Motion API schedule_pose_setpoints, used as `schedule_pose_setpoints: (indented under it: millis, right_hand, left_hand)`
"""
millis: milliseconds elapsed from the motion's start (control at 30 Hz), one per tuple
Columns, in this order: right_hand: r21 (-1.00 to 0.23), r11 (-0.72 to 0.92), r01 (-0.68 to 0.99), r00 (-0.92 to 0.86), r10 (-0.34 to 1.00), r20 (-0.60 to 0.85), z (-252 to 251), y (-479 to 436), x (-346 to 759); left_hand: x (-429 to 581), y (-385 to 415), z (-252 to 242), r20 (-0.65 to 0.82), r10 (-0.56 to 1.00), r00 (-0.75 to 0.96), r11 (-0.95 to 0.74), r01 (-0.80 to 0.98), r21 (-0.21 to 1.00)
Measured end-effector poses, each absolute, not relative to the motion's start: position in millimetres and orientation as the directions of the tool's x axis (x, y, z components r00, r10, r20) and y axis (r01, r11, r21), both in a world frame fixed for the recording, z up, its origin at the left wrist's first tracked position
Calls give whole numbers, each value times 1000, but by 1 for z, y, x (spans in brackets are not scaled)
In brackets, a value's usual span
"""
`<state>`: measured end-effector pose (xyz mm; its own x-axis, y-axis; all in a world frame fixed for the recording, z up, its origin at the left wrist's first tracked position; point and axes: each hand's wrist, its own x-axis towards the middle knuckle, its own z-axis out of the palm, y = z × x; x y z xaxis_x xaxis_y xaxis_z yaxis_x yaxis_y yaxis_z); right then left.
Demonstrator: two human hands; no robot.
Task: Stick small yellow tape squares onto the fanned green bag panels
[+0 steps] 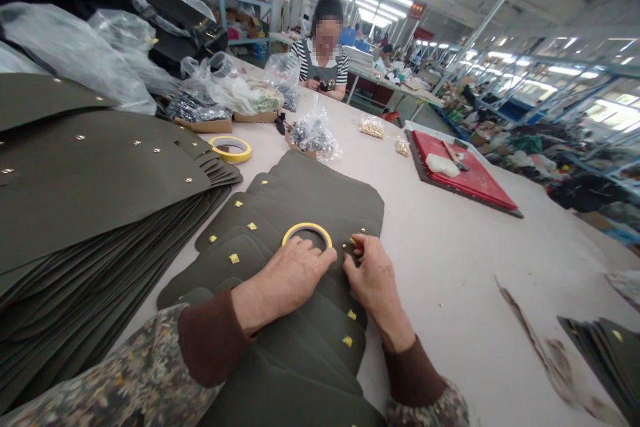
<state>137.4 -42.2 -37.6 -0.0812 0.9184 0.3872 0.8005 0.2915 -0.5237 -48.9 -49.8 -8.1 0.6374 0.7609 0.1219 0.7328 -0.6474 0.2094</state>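
My left hand [285,273] is closed on the near edge of a roll of yellow tape [307,226], held over overlapping dark green panels [330,183]. My right hand [375,277] is closed in a pinch at the panels' right side. A small piece of yellow tape [353,240] shows at its fingertips, close to a metal stud [344,247]. Other tape pieces, such as a yellow square [235,258], are stuck on the panels at left and lower right.
A tall stack of green panels [125,180] with metal studs fills the left. Beyond lie another tape roll [230,149], bags of hardware [315,133] and a red board [465,170]. A person [325,57] sits across the table. Fabric strips [545,353] lie at right.
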Motion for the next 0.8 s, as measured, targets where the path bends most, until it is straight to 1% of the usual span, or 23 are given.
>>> schedule_pose_setpoints:
  millis: [100,133,200,233,300,367,433,500,633,700,800]
  right_hand:
    - [-560,260,787,-25,920,392,-37,-36,146]
    - [-585,244,773,3,922,388,-36,-35,149]
    - [-681,199,705,78,933,352,-32,-34,154]
    - [-752,168,638,121,942,313,-30,-35,157]
    - [-887,79,455,168,971,172,-25,-41,160]
    - [-951,-43,308,113,994,-8,-20,-51,160]
    - [-949,-159,271,18,987,-160,-19,-63,158]
    - [-933,-225,281,-27,970,-242,-22,-73,154]
    - [-921,-268,283,-29,957,-288,-28,-78,150]
    - [-916,-276,291,-66,949,-307,-27,-77,150]
    - [-902,-252,351,-103,947,-305,-24,-76,151]
  left_hand:
    - [-51,-50,-9,99,770,630,-624,712,321]
    - [-52,-49,-10,105,771,628,-622,708,334]
    - [-54,-49,-10,133,760,636,-642,704,304]
    - [-55,-48,-11,148,749,646,-659,701,274]
    - [-57,-47,-11,167,724,670,-689,687,232]
    - [-58,-47,-12,178,710,681,-703,674,226]
    - [-59,-46,-13,186,706,683,-708,669,227]
    - [-59,-46,-14,191,705,683,-709,667,230]
    - [-59,-48,-13,170,696,697,-716,658,233]
    - [-59,-49,-13,148,688,711,-723,652,229]
    - [-59,-49,-14,125,700,703,-711,668,221]
